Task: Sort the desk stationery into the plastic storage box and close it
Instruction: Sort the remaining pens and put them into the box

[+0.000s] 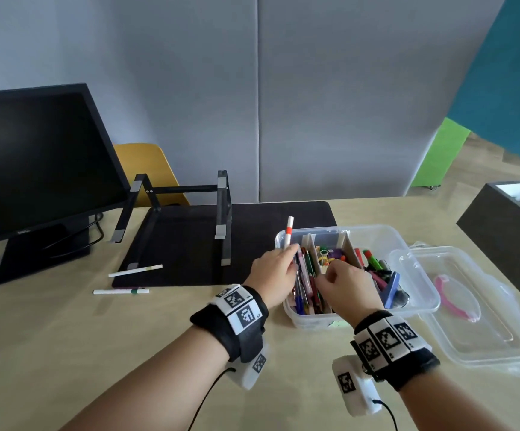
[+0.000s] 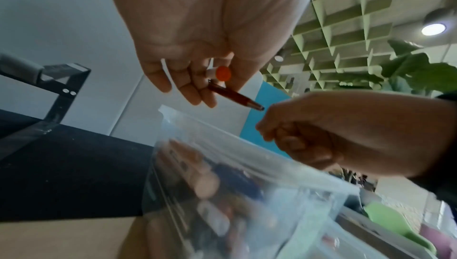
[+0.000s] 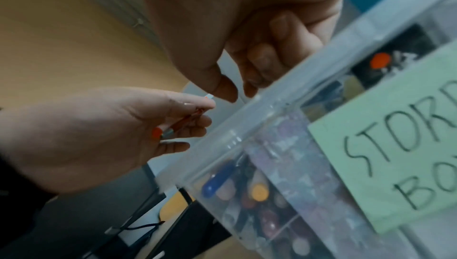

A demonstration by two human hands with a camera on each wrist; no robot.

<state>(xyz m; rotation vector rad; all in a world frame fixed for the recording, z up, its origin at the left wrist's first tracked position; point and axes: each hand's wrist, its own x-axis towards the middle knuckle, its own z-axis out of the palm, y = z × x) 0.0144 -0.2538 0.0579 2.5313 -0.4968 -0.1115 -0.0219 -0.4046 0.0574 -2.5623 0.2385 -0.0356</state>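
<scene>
My left hand (image 1: 275, 270) grips a thin white pen with an orange band (image 1: 288, 233), which stands almost upright over the left compartment of the clear plastic storage box (image 1: 376, 236). The left wrist view shows what the head view hides: the round orange end cap of this pen, and a second thing, a dark red glossy pen with a metal tip (image 2: 233, 95), pinched between the same fingers (image 2: 195, 95). My right hand (image 1: 347, 286) is over the middle of the box with curled fingers; in the right wrist view the thumb and the first finger almost meet just above the rim, near the white pen's end, but I cannot tell if they hold something. The box is of smooth, half-transparent plastic with pale dividers, and it is full of coloured pens, markers and clips. Only the right wrist view shows the pale green paper label (image 3: 395, 146) with handwritten black letters on its front wall. The clear flat lid (image 1: 476, 309) lies on the light wooden desk (image 1: 97, 353) just to the right of the box, with a pink curved handle on it. Two more slim white pens (image 1: 135, 270) lie well apart from the box, by the near edge of the black desk mat (image 1: 190, 259), on which a black metal stand (image 1: 221, 213) is placed, beside a dark monitor (image 1: 34, 157).
</scene>
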